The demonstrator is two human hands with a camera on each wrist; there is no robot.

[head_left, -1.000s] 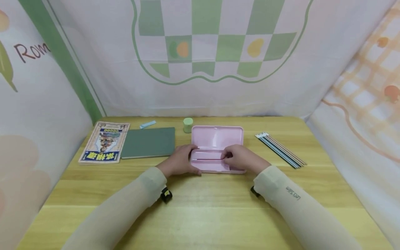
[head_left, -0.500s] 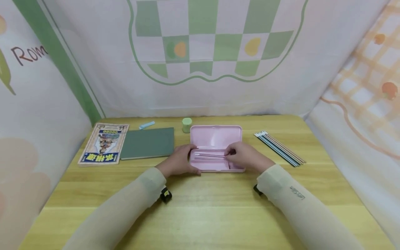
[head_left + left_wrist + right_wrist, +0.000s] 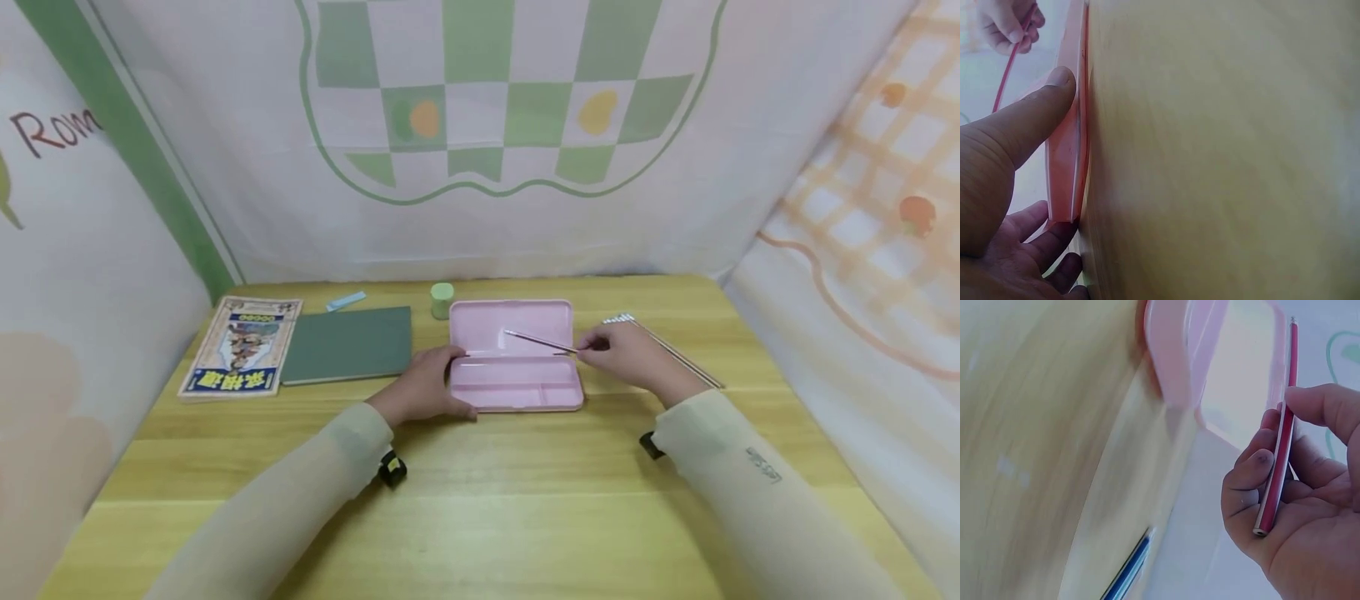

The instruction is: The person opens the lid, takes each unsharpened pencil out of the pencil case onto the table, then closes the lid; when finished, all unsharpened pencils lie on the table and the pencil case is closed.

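Note:
A pink pencil case [image 3: 491, 399] lies on the table with its lid [image 3: 512, 321] raised, its inner compartments bare. My left hand [image 3: 426, 387] grips the case's left end; in the left wrist view the thumb lies along the front wall of the case [image 3: 1065, 165] and the fingers sit around its end. My right hand [image 3: 628, 355] pinches a red striped pencil [image 3: 542, 341] above the right rear of the case, its silver-tipped end pointing left across the lid. In the right wrist view this pencil [image 3: 1285, 434] lies between thumb and fingers, its flat end towards the palm.
More pencils [image 3: 686, 360] lie right of the case, partly hidden by my right hand. A dark green notebook [image 3: 348, 343] and an illustrated booklet [image 3: 240, 346] lie at left. Behind them are a light blue strip [image 3: 346, 302] and a small green-lidded container [image 3: 442, 301].
My right hand has lifted the pencil out of the case's compartment and moved right and back with it. My left hand has stayed on the case's left end.

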